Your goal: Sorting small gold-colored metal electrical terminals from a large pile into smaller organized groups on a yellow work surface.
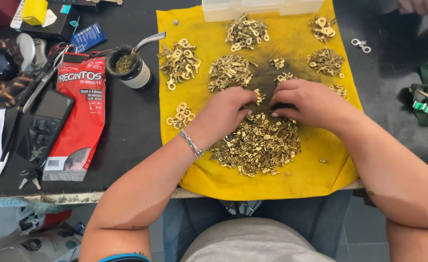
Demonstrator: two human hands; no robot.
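**A dark worktable over a grey tiled floor**

The table [126,140] has a black top, scuffed and dusty; its near edge [78,197] is pale, chipped and worn; light falls evenly from above, with soft shadows only; below the near edge, grey floor tiles [364,228] show at the right; at the lower left corner, bags and clutter [34,233] lie under the table.

Left hand [223,112] and right hand [311,103] rest fingertips-down on the brass terminals [257,143] (apparently pinching some) atop a yellow cloth [316,179].
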